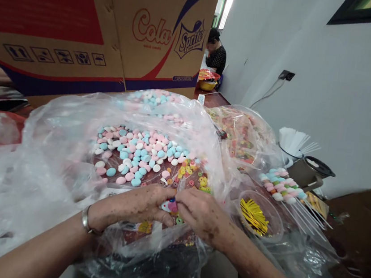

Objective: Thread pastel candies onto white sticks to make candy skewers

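Observation:
My left hand (140, 203), with a metal bangle at the wrist, and my right hand (205, 213) meet at the front of the table. Their fingers are pinched together around a small pink, purple and white printed piece (171, 206), mostly hidden by the fingers; its kind is unclear. Just beyond them lie yellow, green and reddish ring candies (188, 170). Behind these spread many pink, blue and white round candies (143, 152), on and inside a large clear plastic bag (69, 116). More bag plastic hangs over the table edge under my wrists.
A tall Cola/Sprite carton (84, 23) blocks the back. At right stand a clear tub (278, 220) of gold twist ties (253, 216), candy skewers (283, 185), white sticks (293, 141) and a dark jug (308, 172). A bag of ring candies (240, 132) lies behind. Another person (216, 52) sits farther back.

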### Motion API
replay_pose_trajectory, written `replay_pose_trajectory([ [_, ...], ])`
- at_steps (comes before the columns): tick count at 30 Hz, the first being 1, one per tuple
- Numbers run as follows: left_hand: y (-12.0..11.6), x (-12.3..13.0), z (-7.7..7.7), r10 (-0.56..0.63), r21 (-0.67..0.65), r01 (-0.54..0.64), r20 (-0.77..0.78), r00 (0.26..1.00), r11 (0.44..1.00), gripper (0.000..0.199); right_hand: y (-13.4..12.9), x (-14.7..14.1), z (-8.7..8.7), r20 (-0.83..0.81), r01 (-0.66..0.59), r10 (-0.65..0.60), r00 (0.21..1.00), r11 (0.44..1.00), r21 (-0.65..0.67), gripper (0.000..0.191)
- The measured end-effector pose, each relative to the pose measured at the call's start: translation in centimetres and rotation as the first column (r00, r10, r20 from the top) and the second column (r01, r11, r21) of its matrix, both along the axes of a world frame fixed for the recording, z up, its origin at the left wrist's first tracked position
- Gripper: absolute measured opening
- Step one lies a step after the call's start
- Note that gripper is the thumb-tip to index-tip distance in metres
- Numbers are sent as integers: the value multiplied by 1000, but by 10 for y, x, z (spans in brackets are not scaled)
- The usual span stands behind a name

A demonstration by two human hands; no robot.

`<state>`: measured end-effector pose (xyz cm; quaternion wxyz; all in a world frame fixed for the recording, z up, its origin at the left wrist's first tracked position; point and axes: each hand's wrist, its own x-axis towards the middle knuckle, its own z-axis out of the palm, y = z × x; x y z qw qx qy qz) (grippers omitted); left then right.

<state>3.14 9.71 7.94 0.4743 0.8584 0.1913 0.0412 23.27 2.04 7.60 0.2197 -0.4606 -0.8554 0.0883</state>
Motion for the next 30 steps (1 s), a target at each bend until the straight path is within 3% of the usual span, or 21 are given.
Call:
replay_pose_trajectory([
  [4,0,-4,10,84,-131,-85,-8,996,988,30,2,21,12,-113,60,-52,992,996,63,17],
  [8,-4,0,16,230,-124,-227,13,973,966,43,5,29,16,-110,35,-22,994,993,110,27],
  [12,-8,9,11,288,-86,-282,54,956,955,43,11,19,10,-151,-59,72,986,994,89,27],
  [15,-9,13,6,316,-68,-309,117,942,949,42,13,10,5,-328,40,-58,943,997,-61,22],
  [17,-8,16,4,376,-88,-366,166,912,927,41,13,4,2,-511,157,-242,825,966,-204,18],
  [19,-7,19,3,442,-115,-427,198,875,897,41,12,-3,-2,-626,177,-355,694,927,-330,28],
  [21,-7,22,3,471,-135,-452,206,858,882,40,10,-11,-7,-627,118,-385,677,898,-424,29],
  [23,-7,25,1,485,-169,-458,203,851,873,41,11,-18,-11,-590,99,-401,701,874,-476,18],
  [26,-8,23,-5,558,-345,-473,210,803,811,40,13,-23,-15,-658,110,-427,620,878,-466,19],
  [30,-13,17,-12,613,-705,-324,196,766,631,34,14,-24,-16,-769,-29,-443,461,858,-513,20],
])
